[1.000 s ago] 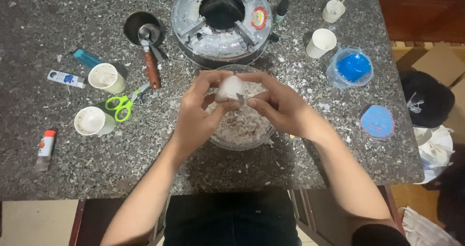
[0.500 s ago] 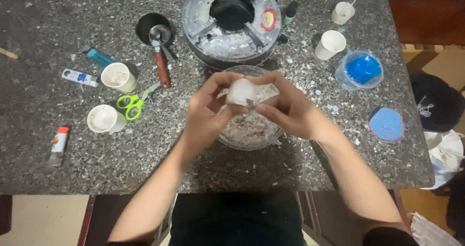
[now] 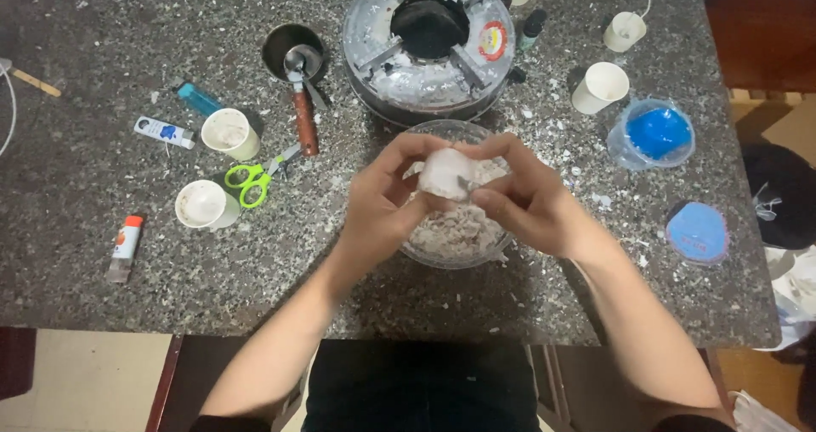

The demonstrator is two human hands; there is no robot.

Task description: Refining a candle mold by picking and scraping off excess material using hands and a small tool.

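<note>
granite table [image 3: 102, 262] | glass bowl [image 3: 425, 258] | stove [image 3: 429, 45] | green scissors [image 3: 251, 181] | paper cups [image 3: 229, 133] | blue lid [image 3: 697, 232]

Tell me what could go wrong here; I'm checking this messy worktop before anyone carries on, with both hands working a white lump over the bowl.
1. The left hand and right hand hold the white lump above the glass bowl; bits may miss it, as the flakes scattered on the countertop suggest.
2. A small metal blade seems to show by the right thumb; a slip might nick a finger.
3. The bowl sits near the counter edge and could be pushed off.
</note>
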